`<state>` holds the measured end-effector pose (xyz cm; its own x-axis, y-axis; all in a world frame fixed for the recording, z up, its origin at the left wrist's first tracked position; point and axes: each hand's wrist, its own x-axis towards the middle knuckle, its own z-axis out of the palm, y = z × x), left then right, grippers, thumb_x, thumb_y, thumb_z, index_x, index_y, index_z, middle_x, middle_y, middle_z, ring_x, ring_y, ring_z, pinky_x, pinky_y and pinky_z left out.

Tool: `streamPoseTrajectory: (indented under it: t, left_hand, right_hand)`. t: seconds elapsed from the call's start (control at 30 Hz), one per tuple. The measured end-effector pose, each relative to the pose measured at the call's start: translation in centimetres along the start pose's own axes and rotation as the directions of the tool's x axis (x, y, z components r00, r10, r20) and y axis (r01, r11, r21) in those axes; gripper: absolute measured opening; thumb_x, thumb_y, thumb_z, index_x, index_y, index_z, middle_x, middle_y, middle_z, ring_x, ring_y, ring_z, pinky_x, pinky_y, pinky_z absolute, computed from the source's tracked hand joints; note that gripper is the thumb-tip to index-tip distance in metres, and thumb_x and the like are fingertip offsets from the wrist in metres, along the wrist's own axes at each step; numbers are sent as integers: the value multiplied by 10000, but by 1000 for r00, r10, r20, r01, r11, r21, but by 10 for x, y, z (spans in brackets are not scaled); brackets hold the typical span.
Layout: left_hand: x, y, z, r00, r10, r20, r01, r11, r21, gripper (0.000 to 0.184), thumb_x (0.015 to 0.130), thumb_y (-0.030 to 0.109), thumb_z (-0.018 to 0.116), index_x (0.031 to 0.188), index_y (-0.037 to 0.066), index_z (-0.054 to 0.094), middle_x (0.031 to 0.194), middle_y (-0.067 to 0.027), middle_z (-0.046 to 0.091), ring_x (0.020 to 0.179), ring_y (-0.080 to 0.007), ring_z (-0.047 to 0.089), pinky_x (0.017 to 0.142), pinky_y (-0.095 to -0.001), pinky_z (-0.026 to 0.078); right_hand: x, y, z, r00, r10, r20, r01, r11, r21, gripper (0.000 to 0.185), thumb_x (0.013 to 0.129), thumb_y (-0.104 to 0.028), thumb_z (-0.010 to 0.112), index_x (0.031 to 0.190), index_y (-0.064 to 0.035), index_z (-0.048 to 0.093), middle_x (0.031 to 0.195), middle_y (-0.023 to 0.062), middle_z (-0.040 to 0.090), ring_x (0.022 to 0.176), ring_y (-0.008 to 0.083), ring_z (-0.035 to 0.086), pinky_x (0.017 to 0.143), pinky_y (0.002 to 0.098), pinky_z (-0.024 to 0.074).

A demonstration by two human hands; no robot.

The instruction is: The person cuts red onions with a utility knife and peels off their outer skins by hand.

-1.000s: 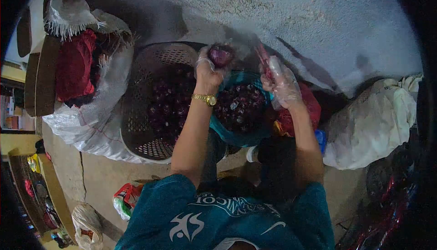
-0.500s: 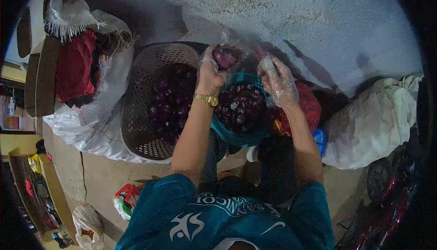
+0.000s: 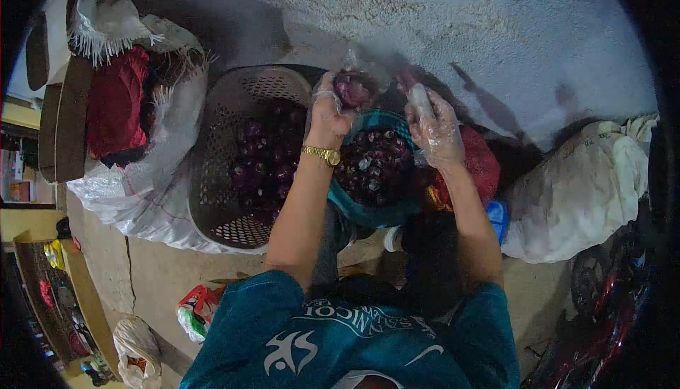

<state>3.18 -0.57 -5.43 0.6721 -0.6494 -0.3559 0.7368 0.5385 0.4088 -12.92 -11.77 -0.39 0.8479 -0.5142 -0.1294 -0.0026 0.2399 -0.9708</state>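
My left hand [image 3: 328, 116], in a clear plastic glove and with a gold watch at the wrist, is wrapped round a red onion [image 3: 355, 90]. To its right, my right hand [image 3: 434, 128], also gloved, is closed on what looks like a small knife [image 3: 406, 81]. Its blade is blurred and its grip is mostly covered by my fingers. Beneath both hands stands a teal basket [image 3: 368, 217] full of dark purple onions [image 3: 375, 166]. At the left, a grey-brown perforated crate [image 3: 212, 176] holds more red onions [image 3: 258, 169].
A white woven sack [image 3: 166, 155] with red cloth stands left of the crate. On the right are a red mesh bag [image 3: 478, 166], a blue container [image 3: 498, 219] and a bulky whitish sack [image 3: 581, 198]. A rough wall [image 3: 439, 13] rises just beyond my hands.
The onion in my left hand has turned slightly and shows a paler patch. My right hand has shifted a little, still gripping the knife. The containers have stayed in place.
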Motion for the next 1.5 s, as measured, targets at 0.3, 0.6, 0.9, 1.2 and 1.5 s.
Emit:
streamPoseTrajectory:
  t: [0.3, 0.6, 0.9, 1.2, 1.5]
  left_hand:
    - [-8, -4, 8, 997, -64, 50, 65, 998, -18, 326, 937, 250, 424, 1064, -24, 548, 1088, -196, 584, 1035, -363, 556, 972, -546, 409]
    - [-6, -11, 7, 993, -89, 75, 84, 994, 69, 316, 947, 250, 426, 1079, -3, 562, 1112, -160, 592, 1038, -298, 569, 946, -443, 454]
    - [-9, -25, 12, 990, -121, 73, 102, 969, 224, 228, 916, 247, 511, 969, 52, 619, 933, -64, 627, 805, -159, 587, 715, -294, 509]
    - [-27, -25, 28, 989, -105, 105, 74, 960, 270, 268, 929, 268, 482, 1019, 46, 603, 1026, -92, 645, 918, -209, 623, 776, -328, 520]
    - [-20, -27, 18, 982, -54, 179, -16, 929, 369, 254, 929, 246, 487, 1045, 50, 601, 1010, -71, 640, 883, -190, 621, 760, -311, 527]
  right_hand:
    - [6, 12, -11, 998, 51, 40, -54, 996, 78, 348, 956, -338, 488, 1160, -57, 507, 834, 11, 562, 593, 47, 495, 513, 184, 427]
    - [13, 15, -19, 928, -369, 42, 325, 751, -574, 479, 900, -403, 562, 1129, 15, 521, 861, 142, 612, 776, 215, 635, 686, 367, 501]
    - [12, -8, -7, 920, -319, 226, 367, 505, -781, 536, 703, -482, 755, 913, 2, 658, 760, 160, 668, 711, 286, 665, 648, 377, 488]
    - [22, 19, -13, 911, -359, 201, 386, 575, -721, 550, 683, -514, 754, 939, -34, 676, 796, 169, 680, 722, 303, 670, 654, 387, 500]
    - [19, 11, -9, 932, -315, 182, 331, 531, -780, 525, 712, -554, 703, 937, -80, 690, 756, 162, 669, 689, 326, 656, 618, 393, 497]
